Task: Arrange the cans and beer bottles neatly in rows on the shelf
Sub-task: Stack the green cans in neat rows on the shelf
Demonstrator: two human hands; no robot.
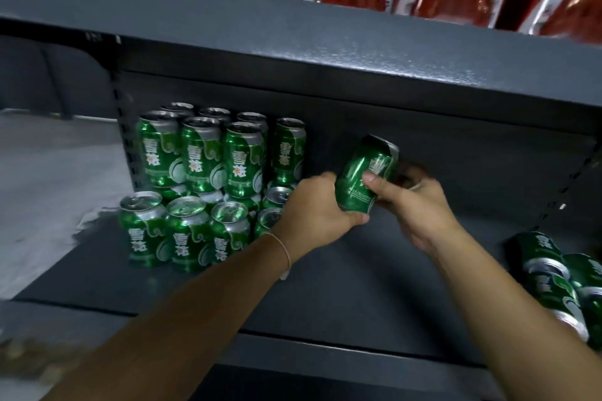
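Both forearms reach over the shelf [325,283]; left hand [317,205] and right hand [413,205] curl their fingers [371,180] round one tilted green beer can [365,172], right of the stacked cans [202,156]. Thin-walled, slick, probably dentable: best gripped mid-body

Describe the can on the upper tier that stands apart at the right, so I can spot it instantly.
On the grey shelf, find the stacked green cans at the back left. The upper tier has three columns packed tight; one lone can stands just right of them, upright, with nothing visible behind it and nothing to its right.
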